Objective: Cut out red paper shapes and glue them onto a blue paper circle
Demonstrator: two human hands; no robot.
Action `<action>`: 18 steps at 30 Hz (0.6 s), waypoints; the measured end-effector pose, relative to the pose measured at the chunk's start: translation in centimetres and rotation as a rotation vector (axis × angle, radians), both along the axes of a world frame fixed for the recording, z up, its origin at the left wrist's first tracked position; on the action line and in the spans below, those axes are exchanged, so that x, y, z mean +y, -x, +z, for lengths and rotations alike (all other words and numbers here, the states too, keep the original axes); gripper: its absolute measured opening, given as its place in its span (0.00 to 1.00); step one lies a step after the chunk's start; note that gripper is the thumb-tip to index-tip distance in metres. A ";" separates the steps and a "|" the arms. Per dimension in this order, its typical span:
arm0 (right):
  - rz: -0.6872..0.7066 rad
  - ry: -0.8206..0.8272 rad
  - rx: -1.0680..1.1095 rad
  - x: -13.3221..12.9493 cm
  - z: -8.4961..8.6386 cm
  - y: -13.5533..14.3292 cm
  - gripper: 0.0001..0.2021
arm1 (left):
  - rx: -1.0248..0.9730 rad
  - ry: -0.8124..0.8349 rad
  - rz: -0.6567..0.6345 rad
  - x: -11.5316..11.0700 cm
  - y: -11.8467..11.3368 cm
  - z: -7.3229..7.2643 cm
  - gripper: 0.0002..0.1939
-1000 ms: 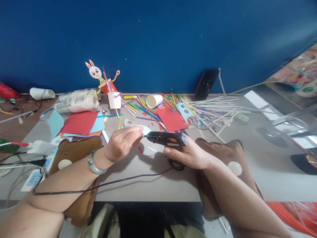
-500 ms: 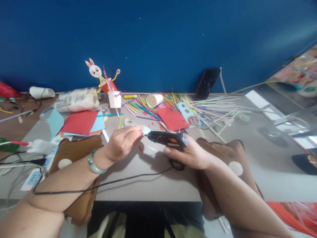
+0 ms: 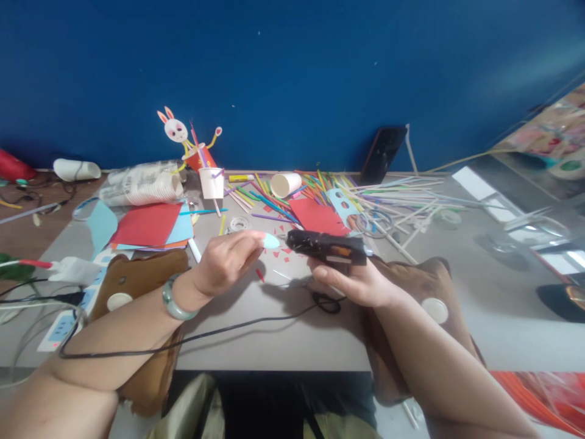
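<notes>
My left hand point(image 3: 231, 259) pinches a small light blue paper piece point(image 3: 271, 241) between its fingertips above the table. A black glue gun point(image 3: 326, 246) is gripped in my right hand point(image 3: 356, 281), its nozzle pointing left at the paper piece with a small gap between them. The gun's black cord point(image 3: 247, 322) runs left across the table and over my left forearm. Small red paper scraps point(image 3: 281, 253) lie on the table beneath the nozzle.
A rabbit figure point(image 3: 176, 130) and a white cup point(image 3: 211, 183) stand at the back. Stacked cups point(image 3: 153, 188), red paper point(image 3: 148, 224) and many colored sticks point(image 3: 274, 204) lie around. Brown cushions point(image 3: 411, 286) sit under both forearms, and a phone point(image 3: 382, 153) leans against the wall.
My right hand has drawn the glue gun to the right, away from the paper piece, which now shows more fully. My left hand has barely moved.
</notes>
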State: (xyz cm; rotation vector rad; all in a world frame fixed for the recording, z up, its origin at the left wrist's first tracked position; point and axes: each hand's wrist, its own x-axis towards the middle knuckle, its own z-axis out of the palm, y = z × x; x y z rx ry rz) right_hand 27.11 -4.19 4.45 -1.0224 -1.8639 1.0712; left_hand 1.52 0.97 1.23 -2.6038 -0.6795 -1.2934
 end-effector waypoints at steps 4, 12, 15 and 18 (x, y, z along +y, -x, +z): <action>-0.240 -0.071 0.106 0.0 -1.0 -0.1 0.10 | -0.016 0.026 0.007 0.1 0.0 -0.2 0.04; -0.537 -0.145 0.089 1.0 -2.1 0.3 0.09 | -0.028 0.006 0.027 0.4 -0.1 -0.3 0.04; -0.666 -0.220 -0.103 2.0 -3.1 0.2 0.07 | -0.021 0.005 0.034 0.4 -0.2 -0.2 0.05; -0.703 -0.199 -0.277 2.7 -3.9 0.0 0.06 | -0.036 0.020 0.024 0.5 -0.3 -0.2 0.06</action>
